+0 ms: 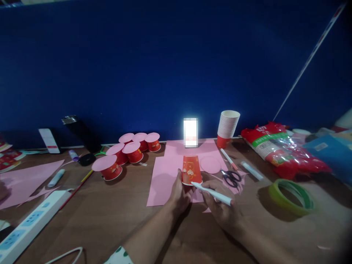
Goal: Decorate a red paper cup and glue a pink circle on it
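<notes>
A red paper cup (191,169) stands upside down on a pink paper sheet (162,179) in the middle of the wooden table. My left hand (180,194) is closed round the cup's left side near its rim. My right hand (220,209) grips a white pen (213,194), whose tip touches the paper at the cup's lower right rim. A cut pink paper disc (210,164) lies just right of the cup.
Several upturned red cups topped with pink discs (129,151) stand at left. Black scissors (231,178), a stack of paper cups (227,126), a red plastic bag (280,150), a green tape roll (292,196), a lit phone (190,132) and a white power strip (30,223) surround the sheet.
</notes>
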A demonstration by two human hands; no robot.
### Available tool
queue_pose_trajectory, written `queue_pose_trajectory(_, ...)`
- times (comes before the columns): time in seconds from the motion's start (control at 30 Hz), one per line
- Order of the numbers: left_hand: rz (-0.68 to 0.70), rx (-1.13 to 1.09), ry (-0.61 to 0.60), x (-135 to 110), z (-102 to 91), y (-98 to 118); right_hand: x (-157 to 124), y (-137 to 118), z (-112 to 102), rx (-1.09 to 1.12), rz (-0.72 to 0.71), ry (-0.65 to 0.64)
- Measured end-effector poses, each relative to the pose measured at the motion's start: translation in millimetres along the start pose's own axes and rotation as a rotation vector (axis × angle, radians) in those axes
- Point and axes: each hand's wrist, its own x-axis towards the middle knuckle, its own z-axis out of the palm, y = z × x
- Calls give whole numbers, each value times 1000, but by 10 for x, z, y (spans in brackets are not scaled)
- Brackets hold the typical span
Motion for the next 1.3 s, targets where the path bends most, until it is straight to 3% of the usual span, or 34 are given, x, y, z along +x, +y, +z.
queue_pose_trajectory(1.3, -5, 19, 33, -15, 44, 6, -3, 13, 8, 45, 16, 4)
